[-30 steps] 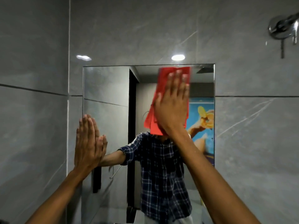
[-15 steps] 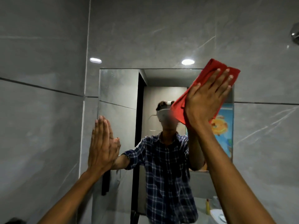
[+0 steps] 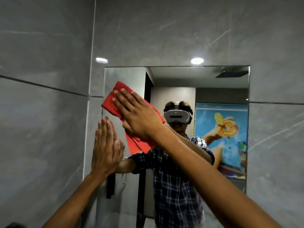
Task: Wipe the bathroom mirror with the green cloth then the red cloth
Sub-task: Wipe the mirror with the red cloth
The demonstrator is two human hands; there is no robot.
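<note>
On the grey tiled wall (image 3: pixel 164 30) hangs the bathroom mirror (image 3: pixel 205 83), a frameless rectangle w/ long axis upright. Against its upper-left part sits the red cloth (image 3: pixel 139 143), folded into a strip w/ long axis running diagonally, from upper left near the mirror's left edge down to lower right; its top corner points up-left. No readable writing or brand anywhere; the poster (image 3: pixel 222 137) seen in the reflection shows citrus slices on blue, text too small to tell. Right hand (image 3: pixel 138 117) lies flat on the cloth, fingers (image 3: pixel 120 96) stretched out & slightly spread, pointing up-left, palm pressing the cloth to the glass. Left hand (image 3: pixel 105 148) is empty, flat & upright, fingers together pointing up, palm set against the mirror's left edge, below & left of the cloth, apart from it. Reflection shows a person in a plaid shirt (image 3: pixel 176 195) w/ a white headset (image 3: pixel 177 116). Green cloth not in view.
</note>
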